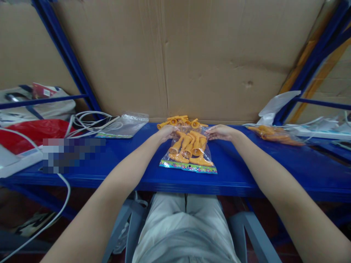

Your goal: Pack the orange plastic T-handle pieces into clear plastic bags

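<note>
The blue table point(231, 170) looks like smooth, painted metal. Near its front edge, the clear bag point(188, 167) is thin, shiny plastic, and the orange pieces point(187, 141) inside look like smooth plastic. Behind the back edge, the big board point(219, 54) is dull, dented cardboard.

Two bags point(189, 166) of orange pieces point(197, 149), one loose orange pile point(177, 119)

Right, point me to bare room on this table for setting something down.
Bare blue tabletop shows between the filled bag and the right forearm, and right of that forearm, in front of the orange bundle. Crowded: far left, with white cables and a red item, and behind the filled bag, with loose orange pieces.
</note>
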